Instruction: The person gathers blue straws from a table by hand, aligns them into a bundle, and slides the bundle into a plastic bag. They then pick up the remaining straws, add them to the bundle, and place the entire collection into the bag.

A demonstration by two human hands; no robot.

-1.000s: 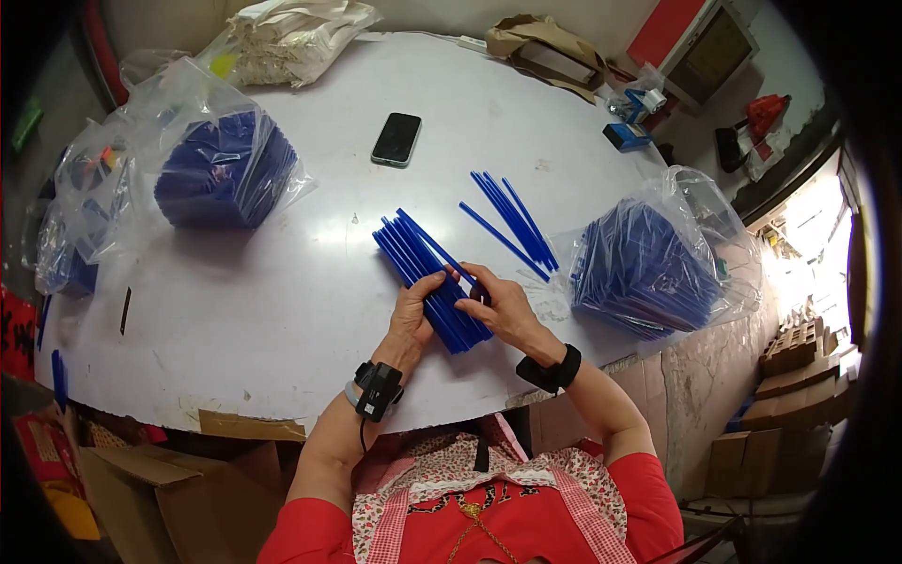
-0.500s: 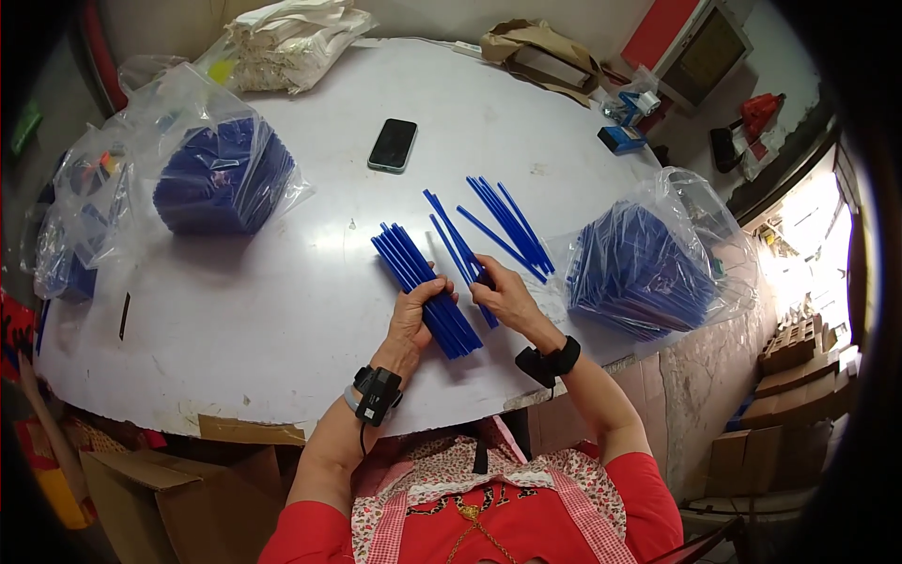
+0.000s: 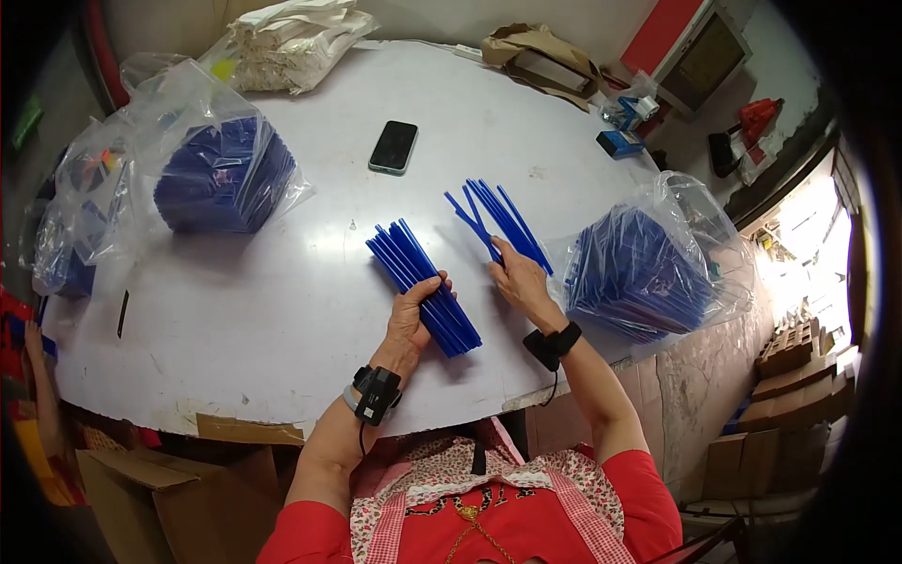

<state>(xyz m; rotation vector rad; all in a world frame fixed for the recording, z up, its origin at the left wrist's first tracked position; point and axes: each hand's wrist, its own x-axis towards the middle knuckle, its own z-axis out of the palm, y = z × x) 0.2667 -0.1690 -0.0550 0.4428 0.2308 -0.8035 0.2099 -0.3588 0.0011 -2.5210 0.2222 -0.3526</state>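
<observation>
My left hand (image 3: 413, 312) is wrapped round a bundle of thin blue plastic sticks (image 3: 453, 329), which slants over the table with its far ends fanned a little. To its right, my right hand (image 3: 519, 280) is closed on a few blue sticks (image 3: 477, 226) that cross one another at an angle. Its fingertips hide their near ends. Just beyond and beside that hand lie several loose blue sticks (image 3: 510, 218), roughly side by side on the white table (image 3: 310, 320). The held bundle and the loose sticks are apart.
Clear bags with stacked blue sticks stand at the right (image 3: 639, 273) and the left (image 3: 224, 179). A black phone (image 3: 394, 147) lies beyond my hands. At the far edge are white bags (image 3: 291, 42) and brown paper (image 3: 543, 61). Another person's arm (image 3: 42, 376) shows far left.
My right hand has moved right and away from the bundle, carrying its sticks toward the loose ones. My left hand still holds the bundle nearly in place.
</observation>
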